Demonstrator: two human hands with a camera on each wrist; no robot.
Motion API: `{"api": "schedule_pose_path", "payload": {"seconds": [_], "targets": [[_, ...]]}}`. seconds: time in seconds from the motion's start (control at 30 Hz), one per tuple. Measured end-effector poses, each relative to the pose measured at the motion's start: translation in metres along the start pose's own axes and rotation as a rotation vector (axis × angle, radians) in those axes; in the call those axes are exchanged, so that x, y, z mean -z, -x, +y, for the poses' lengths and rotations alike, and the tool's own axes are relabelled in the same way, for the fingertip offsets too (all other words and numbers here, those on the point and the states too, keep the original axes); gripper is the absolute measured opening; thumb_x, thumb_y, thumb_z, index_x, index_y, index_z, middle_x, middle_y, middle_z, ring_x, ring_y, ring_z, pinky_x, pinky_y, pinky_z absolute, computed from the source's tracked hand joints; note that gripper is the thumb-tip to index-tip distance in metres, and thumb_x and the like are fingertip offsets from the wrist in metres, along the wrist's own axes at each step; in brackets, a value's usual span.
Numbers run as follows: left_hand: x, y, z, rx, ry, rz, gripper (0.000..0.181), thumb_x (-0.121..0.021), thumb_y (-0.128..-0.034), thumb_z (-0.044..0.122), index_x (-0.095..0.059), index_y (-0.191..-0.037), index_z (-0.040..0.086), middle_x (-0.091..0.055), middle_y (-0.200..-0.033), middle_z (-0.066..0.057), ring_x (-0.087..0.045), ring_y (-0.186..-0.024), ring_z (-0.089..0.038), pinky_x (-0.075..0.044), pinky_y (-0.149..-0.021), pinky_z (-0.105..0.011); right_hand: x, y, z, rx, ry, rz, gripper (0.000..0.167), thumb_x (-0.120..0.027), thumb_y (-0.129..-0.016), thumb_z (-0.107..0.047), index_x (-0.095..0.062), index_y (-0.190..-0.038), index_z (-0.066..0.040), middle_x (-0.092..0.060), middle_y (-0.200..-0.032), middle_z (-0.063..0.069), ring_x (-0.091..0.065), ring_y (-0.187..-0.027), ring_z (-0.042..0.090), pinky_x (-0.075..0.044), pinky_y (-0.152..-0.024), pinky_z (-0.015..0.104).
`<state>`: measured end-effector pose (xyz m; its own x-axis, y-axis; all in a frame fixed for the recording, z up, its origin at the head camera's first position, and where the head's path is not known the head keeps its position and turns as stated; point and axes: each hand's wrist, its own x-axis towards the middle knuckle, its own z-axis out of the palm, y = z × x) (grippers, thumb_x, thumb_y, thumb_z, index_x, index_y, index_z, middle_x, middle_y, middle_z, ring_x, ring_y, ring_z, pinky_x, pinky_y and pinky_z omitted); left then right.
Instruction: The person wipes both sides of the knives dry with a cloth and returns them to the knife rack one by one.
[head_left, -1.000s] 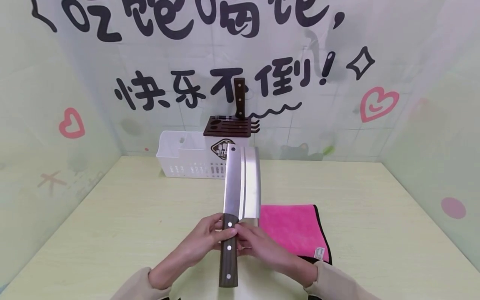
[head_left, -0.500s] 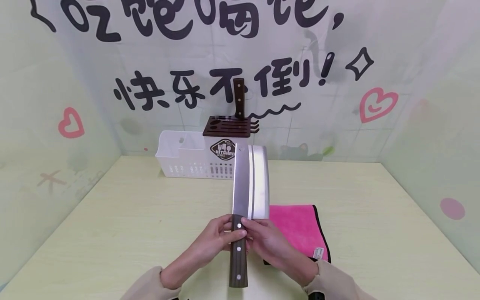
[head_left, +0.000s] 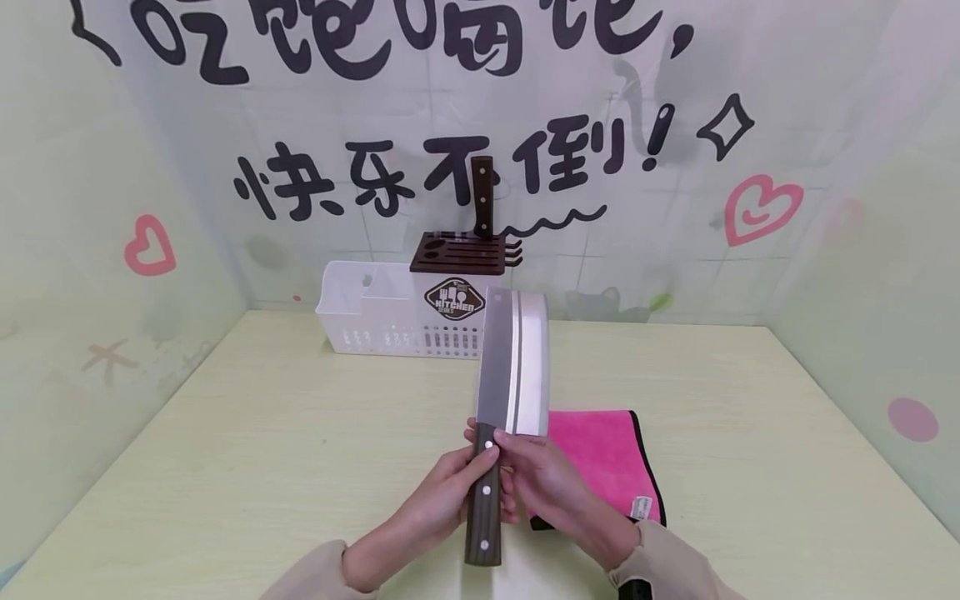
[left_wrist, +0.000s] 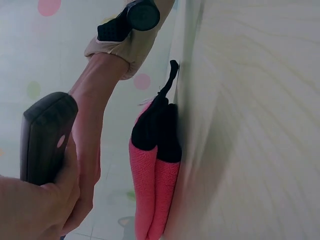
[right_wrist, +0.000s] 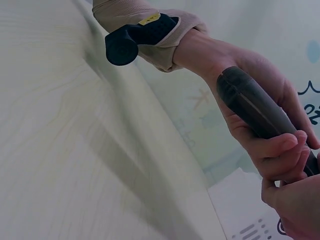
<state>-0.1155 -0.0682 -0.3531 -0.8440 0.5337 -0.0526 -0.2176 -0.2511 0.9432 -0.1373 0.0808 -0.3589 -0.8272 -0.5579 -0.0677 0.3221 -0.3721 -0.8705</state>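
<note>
A cleaver [head_left: 516,367] with a broad steel blade and a dark riveted handle is held up in both hands over the near part of the table, blade pointing away. My left hand [head_left: 448,487] grips the handle, thumb across its front and fingers curled behind, as the right wrist view shows on the dark handle [right_wrist: 255,107]. Close to where the blade begins, my right hand [head_left: 546,479] pinches the handle with its thumb on the front face. Its other fingers are mostly hidden. In the left wrist view the handle's butt end [left_wrist: 47,135] sticks out free of the hands.
A folded pink towel [head_left: 603,458] with black edging lies on the table [head_left: 337,450], right of and beyond the hands. At the back stands a white knife holder [head_left: 360,317] with a brown slotted top [head_left: 457,254]. One dark knife handle [head_left: 483,196] rises from it. Printed walls enclose the table.
Both hands and the cleaver have shifted to the right. My left hand has slid its fingers further round behind the handle, and its fingertips now show on the handle's right side.
</note>
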Motion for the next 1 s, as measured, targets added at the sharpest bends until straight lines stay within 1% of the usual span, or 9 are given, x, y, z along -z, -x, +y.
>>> {"api": "schedule_pose_path", "payload": {"seconds": [0.1, 0.2, 0.27, 0.37, 0.5, 0.6, 0.77, 0.83, 1.0], "targets": [[-0.004, -0.002, -0.003, -0.010, 0.011, 0.021, 0.036, -0.039, -0.0959, 0.030, -0.042, -0.104, -0.006, -0.055, -0.077, -0.001, -0.058, -0.063, -0.011, -0.052, -0.066, -0.033, 0.001, -0.002, -0.001, 0.008, -0.014, 0.012, 0.026, -0.044, -0.093, -0.015, -0.063, -0.107, -0.006, -0.057, -0.119, 0.004, -0.048, -0.111, 0.015, -0.032, -0.097, 0.027], [-0.007, -0.004, -0.005, -0.007, -0.003, 0.092, 0.036, -0.039, -0.0953, 0.033, -0.041, -0.103, -0.002, -0.051, -0.071, -0.001, -0.052, -0.056, -0.010, -0.049, -0.058, -0.028, 0.000, -0.004, 0.000, 0.017, -0.027, 0.038, 0.023, -0.045, -0.093, -0.014, -0.066, -0.101, -0.008, -0.057, -0.119, 0.005, -0.046, -0.115, 0.016, -0.029, -0.099, 0.028], [-0.009, -0.005, -0.006, -0.004, -0.020, 0.139, 0.036, -0.039, -0.0949, 0.034, -0.040, -0.102, -0.001, -0.049, -0.068, 0.000, -0.048, -0.051, -0.010, -0.046, -0.053, -0.025, -0.001, -0.005, 0.001, 0.022, -0.036, 0.061, 0.022, -0.046, -0.092, -0.013, -0.066, -0.100, -0.006, -0.056, -0.121, 0.008, -0.045, -0.117, 0.017, -0.026, -0.102, 0.030], [-0.011, -0.006, -0.007, -0.007, -0.062, 0.199, 0.039, -0.040, -0.0943, 0.037, -0.040, -0.102, -0.001, -0.048, -0.064, 0.000, -0.046, -0.047, -0.009, -0.044, -0.047, -0.023, -0.001, -0.006, 0.003, 0.020, -0.052, 0.081, 0.026, -0.047, -0.092, -0.014, -0.059, -0.109, 0.001, -0.054, -0.123, 0.009, -0.046, -0.116, 0.017, -0.028, -0.101, 0.029], [-0.011, -0.006, -0.008, -0.019, -0.138, 0.245, 0.043, -0.040, -0.0936, 0.038, -0.041, -0.103, -0.003, -0.048, -0.061, -0.001, -0.045, -0.043, -0.009, -0.043, -0.042, -0.023, -0.003, -0.007, 0.006, 0.015, -0.073, 0.087, 0.035, -0.045, -0.093, -0.013, -0.048, -0.120, 0.009, -0.053, -0.123, 0.010, -0.047, -0.114, 0.017, -0.031, -0.098, 0.028], [-0.009, -0.006, -0.008, -0.019, -0.174, 0.260, 0.043, -0.040, -0.0933, 0.039, -0.042, -0.102, -0.003, -0.049, -0.060, -0.001, -0.046, -0.043, -0.009, -0.044, -0.042, -0.023, -0.005, -0.007, 0.007, 0.019, -0.069, 0.082, 0.037, -0.045, -0.093, -0.015, -0.048, -0.119, 0.010, -0.053, -0.123, 0.011, -0.045, -0.115, 0.018, -0.030, -0.100, 0.029], [-0.006, -0.005, -0.008, -0.012, -0.189, 0.269, 0.042, -0.040, -0.0932, 0.040, -0.042, -0.095, -0.003, -0.048, -0.060, -0.001, -0.046, -0.042, -0.010, -0.043, -0.041, -0.023, -0.007, -0.006, 0.008, 0.026, -0.046, 0.055, 0.042, -0.046, -0.093, -0.020, -0.047, -0.118, 0.014, -0.049, -0.127, 0.016, -0.042, -0.117, 0.020, -0.029, -0.102, 0.030], [-0.004, -0.005, -0.008, -0.020, -0.203, 0.264, 0.042, -0.040, -0.0933, 0.040, -0.041, -0.092, -0.003, -0.047, -0.059, -0.001, -0.045, -0.041, -0.010, -0.043, -0.041, -0.023, -0.008, -0.006, 0.008, 0.021, -0.030, 0.036, 0.044, -0.044, -0.094, -0.021, -0.044, -0.120, 0.015, -0.049, -0.126, 0.015, -0.043, -0.114, 0.019, -0.032, -0.099, 0.029], [-0.001, -0.003, -0.006, -0.042, -0.246, 0.253, 0.044, -0.040, -0.0931, 0.040, -0.040, -0.091, -0.003, -0.048, -0.059, -0.002, -0.045, -0.041, -0.012, -0.043, -0.040, -0.024, -0.010, -0.004, 0.007, 0.010, 0.008, 0.004, 0.046, -0.038, -0.096, -0.022, -0.038, -0.125, 0.013, -0.050, -0.123, 0.015, -0.047, -0.104, 0.017, -0.038, -0.090, 0.026]]}}
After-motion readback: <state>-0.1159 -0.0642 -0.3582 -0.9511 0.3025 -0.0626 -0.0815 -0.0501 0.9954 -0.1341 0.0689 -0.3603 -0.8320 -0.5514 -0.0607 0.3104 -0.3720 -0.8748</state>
